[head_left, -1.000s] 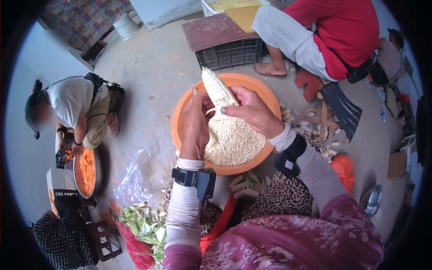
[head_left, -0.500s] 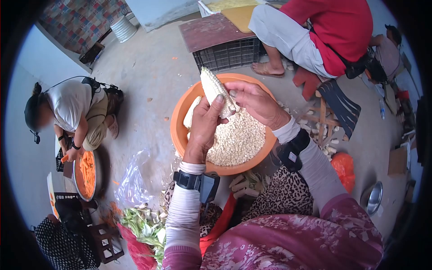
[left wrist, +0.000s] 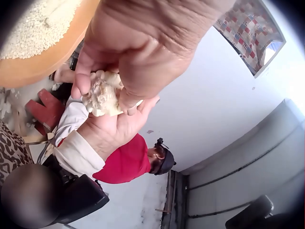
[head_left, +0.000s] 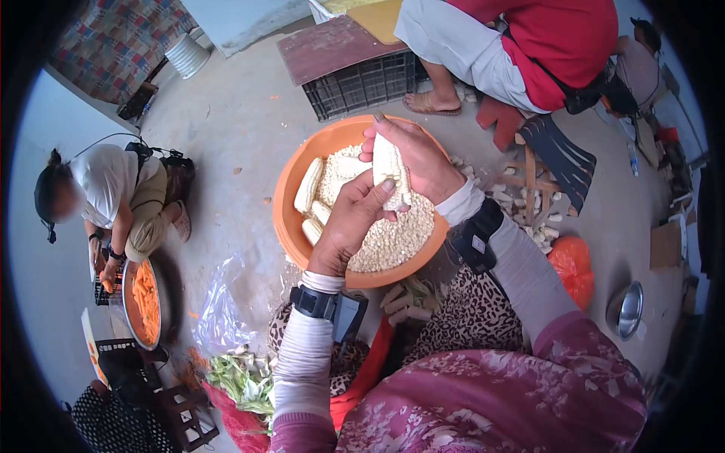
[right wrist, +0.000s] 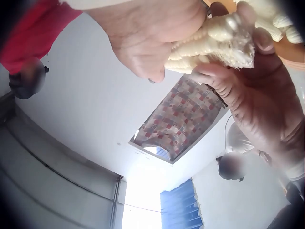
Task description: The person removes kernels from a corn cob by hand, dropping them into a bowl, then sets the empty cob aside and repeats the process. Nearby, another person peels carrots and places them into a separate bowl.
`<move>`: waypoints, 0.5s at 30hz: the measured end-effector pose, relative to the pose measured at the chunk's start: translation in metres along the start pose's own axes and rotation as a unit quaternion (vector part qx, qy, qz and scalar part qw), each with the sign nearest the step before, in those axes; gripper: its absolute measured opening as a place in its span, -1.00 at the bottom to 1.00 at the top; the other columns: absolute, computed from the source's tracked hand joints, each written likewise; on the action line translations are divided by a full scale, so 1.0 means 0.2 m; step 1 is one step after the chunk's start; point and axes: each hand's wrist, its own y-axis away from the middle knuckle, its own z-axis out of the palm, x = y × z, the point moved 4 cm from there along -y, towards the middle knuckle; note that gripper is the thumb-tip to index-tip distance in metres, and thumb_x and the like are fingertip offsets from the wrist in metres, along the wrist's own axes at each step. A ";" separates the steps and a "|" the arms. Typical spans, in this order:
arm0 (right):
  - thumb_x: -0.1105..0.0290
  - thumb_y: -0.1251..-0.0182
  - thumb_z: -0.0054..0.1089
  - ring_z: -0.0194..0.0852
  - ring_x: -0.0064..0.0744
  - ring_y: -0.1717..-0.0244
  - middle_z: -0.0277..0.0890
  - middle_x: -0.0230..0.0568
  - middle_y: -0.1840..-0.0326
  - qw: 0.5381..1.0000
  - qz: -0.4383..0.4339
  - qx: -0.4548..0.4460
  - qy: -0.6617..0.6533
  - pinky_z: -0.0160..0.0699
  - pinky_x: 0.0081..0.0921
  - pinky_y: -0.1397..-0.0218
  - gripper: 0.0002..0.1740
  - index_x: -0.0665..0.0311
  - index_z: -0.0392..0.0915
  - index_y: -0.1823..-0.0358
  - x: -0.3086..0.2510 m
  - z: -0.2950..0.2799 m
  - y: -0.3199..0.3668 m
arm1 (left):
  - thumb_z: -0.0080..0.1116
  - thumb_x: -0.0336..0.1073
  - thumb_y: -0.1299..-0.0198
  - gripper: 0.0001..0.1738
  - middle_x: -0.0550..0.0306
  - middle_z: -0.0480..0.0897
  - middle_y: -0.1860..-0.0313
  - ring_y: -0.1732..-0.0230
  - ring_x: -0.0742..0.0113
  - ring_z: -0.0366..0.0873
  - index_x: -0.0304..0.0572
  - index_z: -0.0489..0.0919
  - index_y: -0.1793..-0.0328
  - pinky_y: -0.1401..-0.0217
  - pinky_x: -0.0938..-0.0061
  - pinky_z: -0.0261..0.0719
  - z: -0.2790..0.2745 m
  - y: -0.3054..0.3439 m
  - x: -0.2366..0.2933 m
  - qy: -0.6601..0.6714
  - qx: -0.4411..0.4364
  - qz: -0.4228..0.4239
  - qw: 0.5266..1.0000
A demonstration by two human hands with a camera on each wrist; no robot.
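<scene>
A pale ear of corn [head_left: 387,162] stands nearly upright over a large orange basin [head_left: 285,204]. My left hand [head_left: 349,223] grips its lower end between thumb and fingers. Around the upper part curls my right hand [head_left: 424,162], its palm against the cob's side. In the left wrist view, the butt end of the ear [left wrist: 102,95] shows rough, and the right wrist view shows bare patches near that end. Loose white kernels [head_left: 396,241] fill much of the basin. Several more ears [head_left: 308,185] lie on them at the left, partly hidden by my left hand.
Stripped cobs [head_left: 529,204] lie on the floor at right, near a black-strapped stool [head_left: 563,155] and an orange bag [head_left: 572,272]. A person in red [head_left: 559,53] sits beyond the basin. At left, another person [head_left: 117,189] crouches by a bowl of orange pieces [head_left: 146,302].
My right hand has moved from beside the ear to around its upper part. The ear stands more upright and further right over the basin. My left hand keeps hold of the lower end.
</scene>
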 end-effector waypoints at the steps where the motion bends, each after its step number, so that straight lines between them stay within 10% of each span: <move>1: 0.20 -0.36 0.03 0.49 -0.40 0.27 0.45 -0.21 0.34 1.000 -0.003 0.003 -0.020 0.54 -0.52 0.22 -0.68 0.39 0.43 0.19 0.00 -0.01 -0.01 | -0.04 -0.19 -0.34 -0.61 0.12 0.57 0.08 0.18 0.30 0.61 -0.31 0.41 -0.15 0.24 0.60 0.56 0.01 0.00 0.01 0.030 -0.002 -0.006 1.000; 9: 0.16 -0.34 0.07 0.49 -0.45 0.33 0.46 -0.22 0.36 0.999 -0.012 0.049 -0.021 0.53 -0.57 0.28 -0.66 0.36 0.42 0.22 -0.02 0.00 -0.01 | -0.09 -0.22 -0.36 -0.62 0.04 0.57 0.08 0.16 0.23 0.62 -0.39 0.39 -0.14 0.20 0.58 0.62 0.01 0.00 0.04 0.127 -0.031 0.000 0.991; 15: 0.14 -0.31 0.12 0.48 -0.50 0.37 0.44 -0.23 0.37 0.995 -0.043 0.084 0.046 0.49 -0.62 0.34 -0.64 0.35 0.40 0.21 0.00 0.03 -0.01 | 0.00 -0.07 -0.31 -0.58 0.12 0.59 0.22 0.28 0.43 0.58 -0.34 0.48 -0.01 0.29 0.61 0.60 -0.02 -0.01 0.03 -0.051 0.077 0.005 0.996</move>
